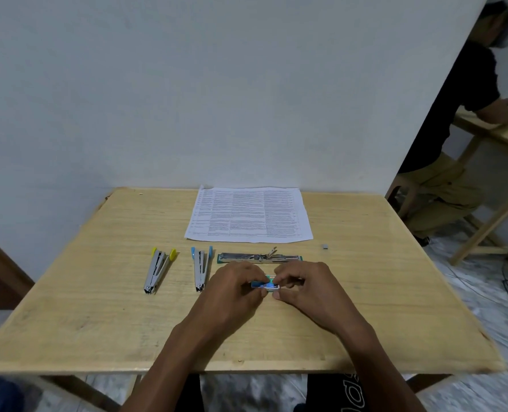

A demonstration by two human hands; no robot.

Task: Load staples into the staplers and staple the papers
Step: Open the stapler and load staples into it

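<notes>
Over the middle of the wooden table [98, 307], my left hand [234, 292] and my right hand [303, 289] both pinch a small blue and white staple box [265, 285] between fingertips. Just beyond them lies a green stapler [258, 257], opened out flat. A blue-tipped stapler [200, 269] and a yellow-tipped stapler [159, 269] lie opened to the left. A printed stack of papers [249, 215] rests at the table's far edge.
A small grey block [324, 246] that looks like a strip of staples lies right of the green stapler. A white wall stands behind the table. At the far right another person [455, 129] sits at a second wooden table [496, 135].
</notes>
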